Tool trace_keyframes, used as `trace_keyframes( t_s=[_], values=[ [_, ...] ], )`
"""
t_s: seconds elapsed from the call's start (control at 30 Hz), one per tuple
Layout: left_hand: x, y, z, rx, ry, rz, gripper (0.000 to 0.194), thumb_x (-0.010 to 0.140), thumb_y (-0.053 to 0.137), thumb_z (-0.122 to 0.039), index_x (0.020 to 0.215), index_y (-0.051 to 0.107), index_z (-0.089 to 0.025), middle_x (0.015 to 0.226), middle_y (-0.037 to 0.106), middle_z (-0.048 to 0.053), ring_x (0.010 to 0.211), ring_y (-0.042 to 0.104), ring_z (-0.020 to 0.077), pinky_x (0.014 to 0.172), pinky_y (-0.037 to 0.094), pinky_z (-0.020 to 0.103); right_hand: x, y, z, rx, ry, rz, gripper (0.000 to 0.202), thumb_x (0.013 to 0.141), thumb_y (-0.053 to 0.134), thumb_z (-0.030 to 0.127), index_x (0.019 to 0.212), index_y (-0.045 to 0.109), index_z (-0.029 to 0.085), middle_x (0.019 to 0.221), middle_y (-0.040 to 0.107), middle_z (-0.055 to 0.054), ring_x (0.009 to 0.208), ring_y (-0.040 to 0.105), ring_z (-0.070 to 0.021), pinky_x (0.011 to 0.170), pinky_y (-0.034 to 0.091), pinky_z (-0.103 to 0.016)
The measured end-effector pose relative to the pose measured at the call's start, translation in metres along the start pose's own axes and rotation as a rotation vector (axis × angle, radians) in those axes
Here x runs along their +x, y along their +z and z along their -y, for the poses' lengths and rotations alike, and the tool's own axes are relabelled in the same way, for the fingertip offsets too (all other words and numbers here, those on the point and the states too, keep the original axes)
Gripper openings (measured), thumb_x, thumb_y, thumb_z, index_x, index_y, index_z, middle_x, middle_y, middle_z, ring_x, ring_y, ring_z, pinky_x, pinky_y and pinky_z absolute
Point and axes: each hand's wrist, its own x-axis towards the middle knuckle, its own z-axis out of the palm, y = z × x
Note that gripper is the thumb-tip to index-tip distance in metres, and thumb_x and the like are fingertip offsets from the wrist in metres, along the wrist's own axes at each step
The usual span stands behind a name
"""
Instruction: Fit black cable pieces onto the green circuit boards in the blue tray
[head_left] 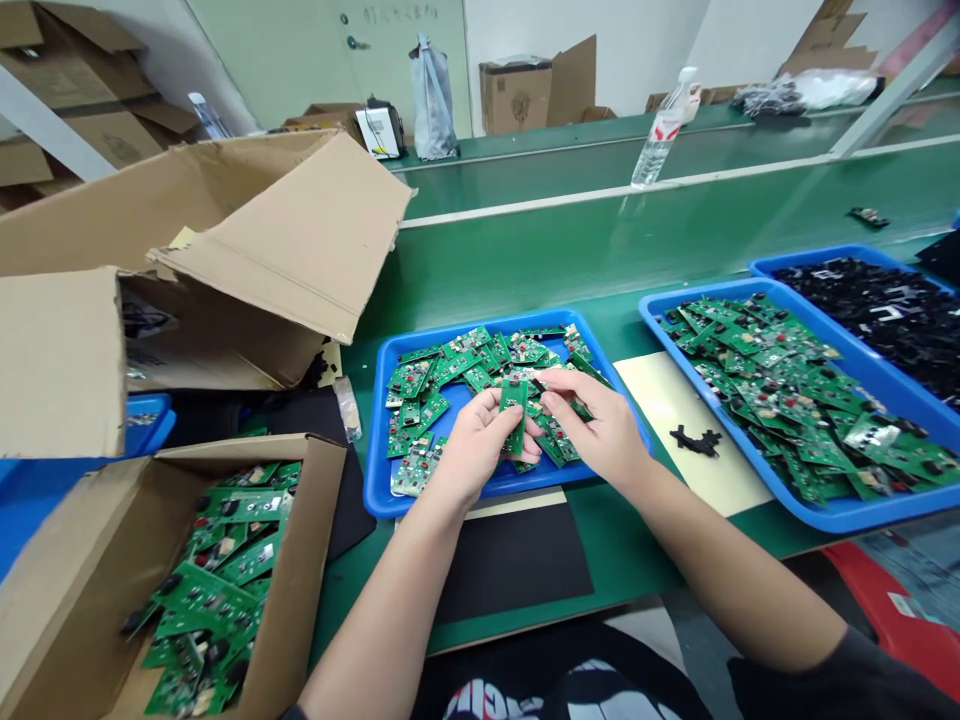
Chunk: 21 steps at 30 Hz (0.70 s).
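My left hand [484, 440] is closed on a small green circuit board [513, 415], its thumb lying across the board's face. Close beside it, my right hand [592, 425] has its thumb and fingers drawn together near the board's upper right corner. Whatever those fingertips hold, if anything, is too small to make out. Both hands are over a blue tray [380, 440] filled with loose green circuit boards [420, 385].
On the right, another blue tray [832, 518] holds a heap of boards, and one beyond holds black parts [870, 310]. Several black pieces [696, 440] lie on yellowish paper [645, 390]. Cardboard boxes [319, 520] stand left. A water bottle [664, 135] stands on the ledge.
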Motion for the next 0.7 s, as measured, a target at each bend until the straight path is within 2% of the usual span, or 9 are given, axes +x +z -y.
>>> trace_keyframes(
  t_s=[0.1,0.17,0.3,0.37,0.53,0.6,0.7],
  values=[
    [0.0012,-0.0004,0.0014,-0.003,-0.004,0.023,0.028,0.076,0.064,-0.028,0.096,0.050,-0.014,0.067,0.063,-0.001,0.050,0.060,0.0105,0.048,0.052,0.021,-0.0002,-0.0003,-0.0023,-0.049,-0.051,0.010,0.022,0.092,0.048,0.018,0.109,0.062,0.023,0.105,0.069,-0.006,0.093,0.066,-0.0201,0.083,0.054,-0.034],
    [0.0019,-0.0001,0.0013,0.014,0.014,0.004,0.022,0.076,0.062,-0.023,0.094,0.052,-0.014,0.073,0.064,0.001,0.053,0.062,0.0105,0.046,0.050,0.019,-0.0004,-0.0004,-0.0035,-0.065,-0.064,0.033,0.028,0.092,0.047,0.017,0.116,0.059,0.023,0.102,0.068,-0.006,0.088,0.065,-0.0193,0.079,0.055,-0.033],
    [0.0023,0.0024,0.0009,0.002,-0.013,-0.022,0.015,0.076,0.056,-0.017,0.089,0.049,-0.016,0.077,0.062,0.000,0.049,0.061,0.0098,0.042,0.048,0.019,-0.0012,0.0003,-0.0045,-0.095,-0.079,0.152,0.051,0.094,0.041,0.014,0.143,0.035,0.027,0.079,0.065,-0.002,0.071,0.063,-0.0177,0.070,0.055,-0.033],
    [0.0021,0.0034,0.0010,0.001,-0.020,-0.029,0.014,0.077,0.051,-0.014,0.090,0.045,-0.017,0.072,0.060,-0.002,0.044,0.057,0.0084,0.042,0.047,0.019,-0.0020,0.0009,-0.0050,-0.117,-0.101,0.177,0.056,0.094,0.040,0.015,0.147,0.025,0.027,0.076,0.063,-0.001,0.069,0.062,-0.0181,0.069,0.055,-0.033],
    [0.0012,0.0030,0.0021,0.088,-0.040,0.003,0.009,0.080,0.045,-0.012,0.088,0.046,-0.017,0.054,0.052,-0.006,0.045,0.051,0.0086,0.044,0.044,0.017,-0.0039,0.0013,-0.0070,-0.186,-0.176,0.215,0.056,0.094,0.041,0.014,0.147,0.026,0.025,0.084,0.064,-0.004,0.075,0.062,-0.0195,0.071,0.054,-0.035],
    [0.0014,0.0026,0.0027,0.115,-0.048,0.016,0.003,0.083,0.047,-0.015,0.084,0.046,-0.018,0.053,0.052,-0.005,0.046,0.051,0.0088,0.045,0.044,0.017,-0.0040,0.0011,-0.0073,-0.218,-0.201,0.217,0.056,0.094,0.042,0.013,0.147,0.026,0.024,0.084,0.063,-0.004,0.075,0.062,-0.0197,0.070,0.054,-0.034],
    [0.0023,0.0030,0.0029,0.115,-0.039,0.017,0.008,0.087,0.048,-0.022,0.081,0.046,-0.018,0.055,0.053,-0.004,0.046,0.054,0.0092,0.046,0.046,0.018,-0.0036,0.0006,-0.0071,-0.240,-0.225,0.204,0.056,0.093,0.042,0.012,0.146,0.028,0.024,0.083,0.063,-0.004,0.074,0.062,-0.0193,0.069,0.054,-0.033]
  ],
)
